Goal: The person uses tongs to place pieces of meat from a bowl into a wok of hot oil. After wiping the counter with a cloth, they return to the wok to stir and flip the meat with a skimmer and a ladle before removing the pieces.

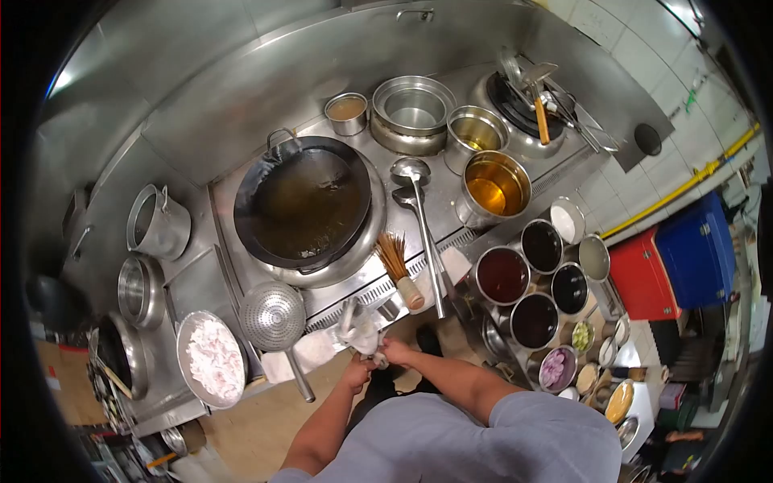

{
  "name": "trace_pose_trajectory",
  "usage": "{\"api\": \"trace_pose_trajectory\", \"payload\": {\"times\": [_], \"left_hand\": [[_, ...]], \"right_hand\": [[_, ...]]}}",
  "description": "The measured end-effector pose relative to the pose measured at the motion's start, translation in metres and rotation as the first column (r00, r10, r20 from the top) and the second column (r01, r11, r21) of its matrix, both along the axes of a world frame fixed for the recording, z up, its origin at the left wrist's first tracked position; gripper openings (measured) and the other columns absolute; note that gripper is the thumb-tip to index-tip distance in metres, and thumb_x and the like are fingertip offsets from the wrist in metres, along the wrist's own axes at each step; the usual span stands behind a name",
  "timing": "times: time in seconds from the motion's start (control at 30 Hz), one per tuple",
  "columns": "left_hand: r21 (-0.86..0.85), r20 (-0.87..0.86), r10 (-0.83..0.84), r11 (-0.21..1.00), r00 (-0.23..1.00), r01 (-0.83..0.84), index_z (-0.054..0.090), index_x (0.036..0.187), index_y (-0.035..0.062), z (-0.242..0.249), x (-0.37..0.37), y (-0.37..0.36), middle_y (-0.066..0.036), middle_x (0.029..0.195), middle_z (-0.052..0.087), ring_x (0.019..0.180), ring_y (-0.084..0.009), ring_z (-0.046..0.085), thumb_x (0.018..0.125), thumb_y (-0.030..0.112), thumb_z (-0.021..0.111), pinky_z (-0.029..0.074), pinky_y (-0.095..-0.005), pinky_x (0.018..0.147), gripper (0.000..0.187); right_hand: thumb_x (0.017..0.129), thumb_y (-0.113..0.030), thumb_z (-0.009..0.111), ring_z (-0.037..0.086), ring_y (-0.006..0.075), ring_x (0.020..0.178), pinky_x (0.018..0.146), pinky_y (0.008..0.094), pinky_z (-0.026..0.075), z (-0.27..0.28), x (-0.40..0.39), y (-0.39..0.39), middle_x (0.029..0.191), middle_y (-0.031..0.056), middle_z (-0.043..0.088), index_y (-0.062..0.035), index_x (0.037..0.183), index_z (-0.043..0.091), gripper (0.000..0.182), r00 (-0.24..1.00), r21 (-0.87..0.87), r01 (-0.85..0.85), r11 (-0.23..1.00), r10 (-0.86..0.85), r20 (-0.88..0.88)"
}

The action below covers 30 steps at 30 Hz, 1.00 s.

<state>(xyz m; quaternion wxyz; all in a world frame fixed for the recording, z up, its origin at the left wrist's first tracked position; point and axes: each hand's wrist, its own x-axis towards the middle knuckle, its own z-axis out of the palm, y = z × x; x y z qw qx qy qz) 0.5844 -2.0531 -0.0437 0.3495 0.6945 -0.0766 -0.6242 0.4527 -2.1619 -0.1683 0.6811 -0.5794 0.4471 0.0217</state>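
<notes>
My left hand (pixel 359 373) and my right hand (pixel 394 352) are close together at the front edge of the stove, both closed on a crumpled whitish cloth (pixel 354 328). Beyond them a black wok (pixel 302 201) with dark liquid sits on a burner. To the left rests a perforated strainer ladle (pixel 274 316), its handle reaching over the edge. On the right lie a bamboo wok brush (pixel 399 272) and two long-handled tools, a ladle (pixel 411 168) among them. A folded pale cloth (pixel 310 354) hangs along the edge beside my left hand.
A bowl of pale, coated pieces (pixel 213 361) stands at left, near a metal pot (pixel 161 224). Pots of amber oil (pixel 493 190) and several containers of dark sauces (pixel 503 274) stand at right. A second burner (pixel 523 105) at the back right holds utensils.
</notes>
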Motion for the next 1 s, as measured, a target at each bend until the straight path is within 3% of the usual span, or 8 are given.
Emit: {"api": "trace_pose_trajectory", "payload": {"times": [0.07, 0.17, 0.27, 0.33, 0.53, 0.7, 0.9, 1.0], "left_hand": [[-0.061, -0.094, 0.086, 0.994, 0.992, -0.092, 0.057, 0.132, 0.0042, -0.015, -0.018, -0.012, -0.010, 0.108, 0.068, 0.083, -0.0195, 0.063, 0.090, 0.014, 0.071, 0.051, -0.0353, 0.068, 0.045], [-0.129, -0.095, 0.172, 0.974, 0.980, -0.183, 0.064, 0.116, 0.0067, -0.055, -0.036, -0.010, -0.001, 0.088, 0.062, 0.073, -0.0153, 0.058, 0.094, 0.013, 0.063, 0.047, -0.0328, 0.065, 0.023], [-0.058, 0.064, 0.257, 0.966, 0.964, -0.253, 0.069, 0.106, 0.0048, -0.061, -0.045, 0.005, -0.006, 0.084, 0.066, 0.072, -0.0184, 0.061, 0.095, 0.017, 0.062, 0.051, -0.0367, 0.067, 0.018], [0.156, 0.565, -0.088, 0.988, 0.820, -0.002, 0.071, 0.095, 0.0031, -0.051, -0.045, 0.008, -0.016, 0.086, 0.072, 0.077, -0.0295, 0.069, 0.093, 0.021, 0.063, 0.055, -0.0445, 0.071, 0.019], [0.256, 0.751, -0.284, 0.957, 0.596, 0.134, 0.071, 0.099, 0.0052, 0.026, -0.051, 0.012, -0.022, 0.096, 0.074, 0.091, -0.0425, 0.070, 0.090, 0.027, 0.072, 0.055, -0.0509, 0.079, 0.024], [-0.193, 0.876, 0.062, 0.954, 0.478, 0.229, 0.069, 0.106, 0.0008, 0.122, -0.043, -0.031, -0.022, 0.095, 0.071, 0.086, -0.0404, 0.069, 0.089, 0.019, 0.071, 0.055, -0.0494, 0.077, 0.025], [-0.276, 0.960, 0.265, 0.836, 0.092, 0.474, 0.062, 0.122, -0.0002, 0.172, 0.028, -0.117, -0.021, 0.113, 0.062, 0.111, -0.0409, 0.058, 0.085, 0.012, 0.073, 0.047, -0.0488, 0.098, 0.040], [-0.198, 0.970, 0.244, 0.820, -0.015, 0.537, 0.060, 0.125, -0.0001, 0.170, 0.068, -0.153, -0.018, 0.116, 0.060, 0.114, -0.0382, 0.056, 0.085, 0.014, 0.074, 0.045, -0.0496, 0.100, 0.044]], "right_hand": [[0.104, -0.047, 0.053, 0.069, 0.0394, 0.103, 0.092, 0.0447, 0.052, -0.005, -0.006, -0.003, 0.116, 0.0242, 0.072, -0.0013, 0.118, 0.071, 0.051, 0.982, -0.301, -0.147, 0.942, 0.102, -0.160], [0.103, -0.059, 0.045, 0.065, 0.0472, 0.106, 0.094, 0.0510, 0.051, 0.090, -0.021, -0.045, 0.118, 0.0287, 0.068, 0.0012, 0.115, 0.070, 0.066, 0.928, -0.053, -0.300, 0.952, 0.279, -0.249], [0.095, -0.037, 0.066, 0.066, 0.0452, 0.101, 0.092, 0.0502, 0.053, 0.113, -0.045, -0.056, 0.112, 0.0268, 0.069, 0.0011, 0.113, 0.066, 0.042, 0.865, -0.458, -0.495, 0.739, 0.471, -0.175], [0.088, -0.020, 0.074, 0.064, 0.0414, 0.104, 0.093, 0.0482, 0.052, 0.153, -0.071, -0.071, 0.111, 0.0222, 0.067, -0.0026, 0.114, 0.063, 0.034, 0.961, -0.676, -0.136, 0.725, 0.262, 0.087], [0.079, -0.005, 0.070, 0.048, 0.0444, 0.120, 0.105, 0.0517, 0.038, 0.141, -0.098, -0.128, 0.123, 0.0257, 0.051, 0.0027, 0.122, 0.047, 0.049, 0.970, -0.776, 0.098, 0.623, -0.233, -0.064], [0.080, 0.002, 0.062, 0.041, 0.0479, 0.128, 0.113, 0.0490, 0.034, 0.115, -0.083, -0.137, 0.132, 0.0283, 0.046, 0.0056, 0.129, 0.042, 0.053, 0.955, -0.682, 0.177, 0.709, -0.293, -0.056], [0.095, -0.008, 0.066, 0.063, 0.0343, 0.072, 0.070, 0.0449, 0.055, 0.133, -0.087, -0.165, 0.083, 0.0141, 0.060, -0.0003, 0.126, 0.047, 0.037, 0.915, -0.764, 0.374, 0.526, -0.343, 0.212], [0.099, -0.004, 0.058, 0.045, 0.0102, 0.042, 0.034, 0.0289, 0.035, 0.169, -0.089, -0.164, 0.066, 0.0004, 0.048, -0.0105, 0.128, 0.049, 0.031, 0.792, -0.061, 0.576, 0.815, -0.538, 0.289]]}}
